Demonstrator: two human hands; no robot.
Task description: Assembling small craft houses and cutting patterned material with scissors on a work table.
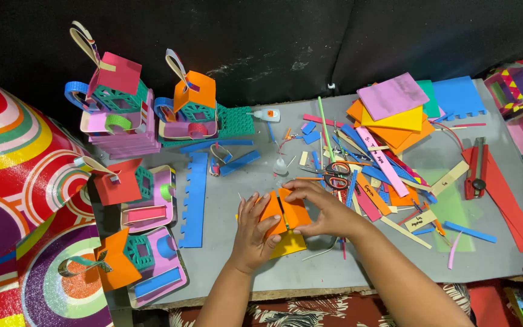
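Forearms: both of mine come in from the bottom edge, the right one crossing over toward the middle of the grey table.
Left hand: I have the fingers spread and lying flat on the left orange foam panel, pressing it down.
Right hand: fingers curled, tips pinching the top edge of the right panel; thumb underneath, hard to see.
Orange foam piece: two panels meeting at a centre seam, near the front middle of the table, resting on a yellow foam sheet.
Progress: as I judge it, the panels are cut and brought together, but they carry no handle, window or base like the finished ones, so most of the build remains.
Finished models: four small foam houses with orange or red roofs and loop handles stand along the left side, two nearer, two farther back.
Middle ground: scissors with red handles, a blue toothed foam strip, scattered offcuts.
Far side: a glue bottle, a stack of foam sheets, a red cutter at right.
Unclear: whether the seam is glued I cannot tell; things at the right edge are cut off.
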